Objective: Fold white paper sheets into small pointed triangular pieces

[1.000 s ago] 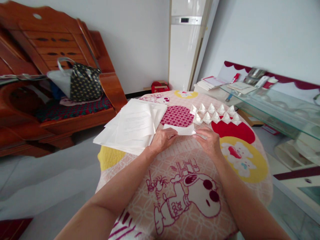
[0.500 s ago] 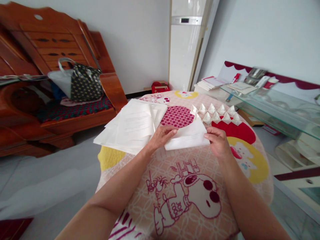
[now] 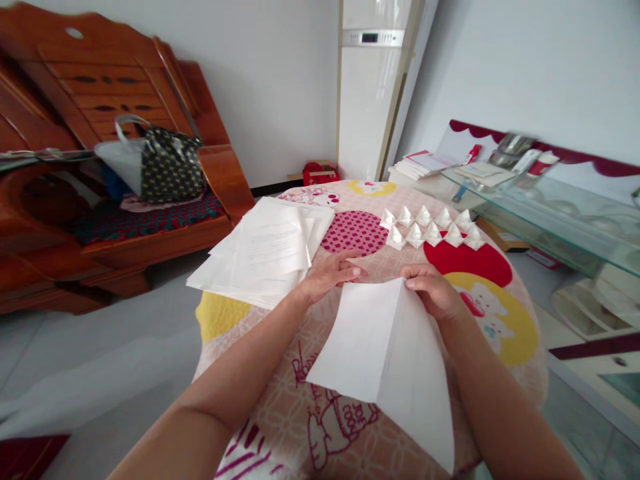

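A creased white sheet of paper (image 3: pixel 385 347) stands tented over the pink cartoon-print cloth (image 3: pixel 350 427) covering the round table, its fold running toward me. My right hand (image 3: pixel 434 291) pinches the far tip of the fold. Just left of that tip, my left hand (image 3: pixel 330 273) rests with fingers stretched out flat on the cloth, holding nothing. To the left lies a stack of white sheets (image 3: pixel 265 253). Several small folded white paper shapes (image 3: pixel 433 228) sit in two rows at the far side of the table.
A wooden bench (image 3: pixel 100 173) with a patterned bag (image 3: pixel 163 163) stands to the left. A tall white appliance (image 3: pixel 370 87) is at the back wall. A glass shelf (image 3: pixel 550 207) with papers and cups runs along the right. Grey floor lies on the left.
The sheet, pressed flat and folded between both hands a second ago, has been opened and swung toward me. My left hand has let go of it and lies flat.
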A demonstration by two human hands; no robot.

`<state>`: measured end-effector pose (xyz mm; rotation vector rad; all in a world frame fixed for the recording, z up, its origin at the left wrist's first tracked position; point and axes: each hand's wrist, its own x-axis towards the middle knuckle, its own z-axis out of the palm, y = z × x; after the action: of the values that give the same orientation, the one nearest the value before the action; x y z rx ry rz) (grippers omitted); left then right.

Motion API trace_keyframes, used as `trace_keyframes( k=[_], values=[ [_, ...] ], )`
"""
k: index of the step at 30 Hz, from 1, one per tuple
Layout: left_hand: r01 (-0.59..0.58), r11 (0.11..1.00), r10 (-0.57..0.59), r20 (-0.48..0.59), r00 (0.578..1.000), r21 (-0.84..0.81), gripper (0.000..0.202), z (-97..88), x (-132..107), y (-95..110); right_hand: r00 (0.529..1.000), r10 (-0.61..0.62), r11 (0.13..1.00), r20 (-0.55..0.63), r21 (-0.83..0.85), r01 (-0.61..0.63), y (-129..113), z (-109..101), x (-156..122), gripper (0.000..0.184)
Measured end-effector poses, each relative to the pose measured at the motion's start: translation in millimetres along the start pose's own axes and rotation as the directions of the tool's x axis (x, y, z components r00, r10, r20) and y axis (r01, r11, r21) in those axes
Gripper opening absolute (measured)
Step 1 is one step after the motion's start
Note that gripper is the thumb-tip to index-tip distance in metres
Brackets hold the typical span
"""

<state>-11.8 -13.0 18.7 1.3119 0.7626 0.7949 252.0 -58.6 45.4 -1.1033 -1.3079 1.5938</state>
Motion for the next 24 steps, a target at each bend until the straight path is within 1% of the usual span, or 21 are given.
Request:
trace_keyframes(
  k=[1,2,4,7,10,12,14,16,17,19,21,23,24],
  values=[
    [0.006,1.000,-0.006,-0.007,1.000,-0.019,0.081,-1.8,1.4,-0.6,0.999,0.032,0.999,0.019,-0.041,-0.032,0.6,0.8,1.3,0.021],
    [0.009,1.000,-0.009,-0.023,1.000,-0.023,0.081,-4.2,2.8,-1.2,0.999,0.047,0.995,0.027,-0.092,-0.045,1.4,0.8,2.8,0.023],
    [0.019,1.000,-0.020,-0.040,0.999,-0.011,0.073,-9.9,5.1,-2.7,0.997,0.060,0.980,0.057,-0.191,-0.048,3.0,-1.1,5.6,0.026],
    [0.013,0.999,-0.013,-0.011,1.000,0.032,0.059,-18.3,6.8,-4.8,0.984,0.126,0.960,0.125,-0.265,-0.089,4.2,-7.7,7.7,0.028],
    [-0.053,0.985,0.055,-0.007,0.998,0.162,0.049,-24.1,7.3,-7.5,0.970,0.201,0.926,0.137,-0.350,-0.143,5.4,-17.8,7.8,0.031],
    [-0.104,0.948,0.120,-0.034,0.992,0.299,0.044,-26.9,7.9,-9.6,0.972,0.213,0.900,0.100,-0.408,-0.156,6.9,-25.5,8.2,0.031],
    [-0.133,0.883,0.185,-0.072,0.980,0.451,0.041,-29.2,9.1,-11.5,0.984,0.175,0.894,0.022,-0.424,-0.149,9.0,-32.2,9.8,0.030],
    [-0.125,0.796,0.233,-0.109,0.966,0.593,0.039,-30.8,10.5,-12.6,0.992,0.088,0.895,-0.086,-0.430,-0.117,11.5,-36.4,13.0,0.031],
    [-0.109,0.748,0.250,-0.126,0.960,0.655,0.039,-31.0,11.2,-13.0,0.989,0.033,0.893,-0.146,-0.441,-0.095,13.0,-37.2,15.2,0.031],
    [-0.076,0.640,0.289,-0.148,0.946,0.764,0.036,-29.1,12.0,-13.7,0.965,-0.079,0.872,-0.249,-0.486,-0.054,16.2,-36.4,20.0,0.029],
    [-0.071,0.505,0.352,-0.130,0.927,0.860,0.031,-23.3,11.7,-15.0,0.935,-0.169,0.834,-0.311,-0.551,-0.033,19.7,-33.1,24.4,0.026],
    [-0.096,0.358,0.420,-0.068,0.905,0.929,0.028,-13.8,10.4,-17.4,0.919,-0.218,0.797,-0.329,-0.603,-0.026,23.0,-28.8,27.3,0.022],
    [-0.115,0.304,0.439,-0.032,0.898,0.946,0.029,-8.1,9.6,-19.1,0.917,-0.232,0.784,-0.325,-0.621,-0.022,24.4,-27.0,28.2,0.021]
  ],
)
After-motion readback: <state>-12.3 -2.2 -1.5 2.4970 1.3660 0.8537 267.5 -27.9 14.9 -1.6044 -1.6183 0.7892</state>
